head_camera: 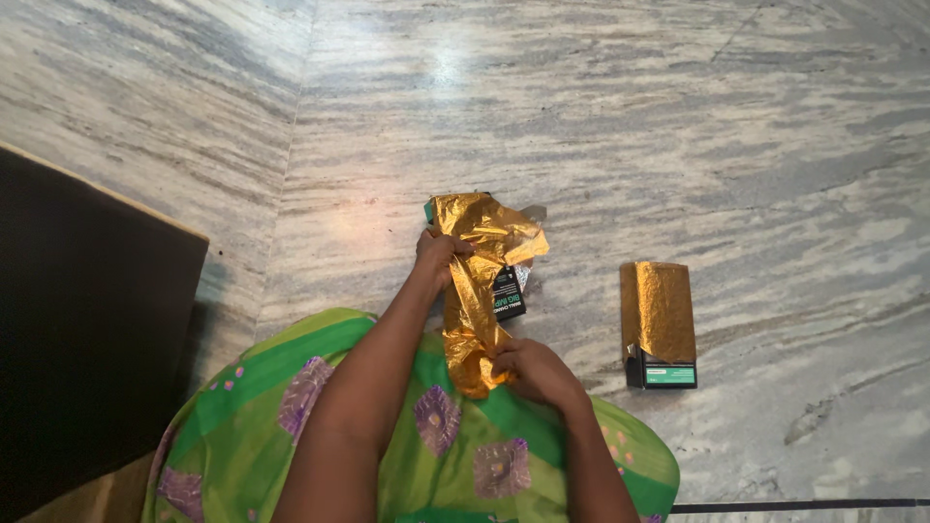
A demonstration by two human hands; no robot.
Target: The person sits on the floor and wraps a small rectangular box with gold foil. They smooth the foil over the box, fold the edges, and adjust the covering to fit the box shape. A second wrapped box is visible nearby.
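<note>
your left hand point(441, 254) and right hand point(528, 373) each pinch the crinkled gold foil wrapper point(480, 291); it looks light, limp and tear-prone, so hold its edges.

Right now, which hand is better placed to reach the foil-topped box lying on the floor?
The right hand, probably. It grips the lower end of the crumpled gold foil sheet, on the side of the small dark box topped with gold foil. The left hand holds the sheet's upper part, farther off.

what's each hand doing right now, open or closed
Left hand: closed, gripping the upper part of the crumpled gold foil wrapper.
Right hand: closed, pinching the wrapper's lower end.
</note>
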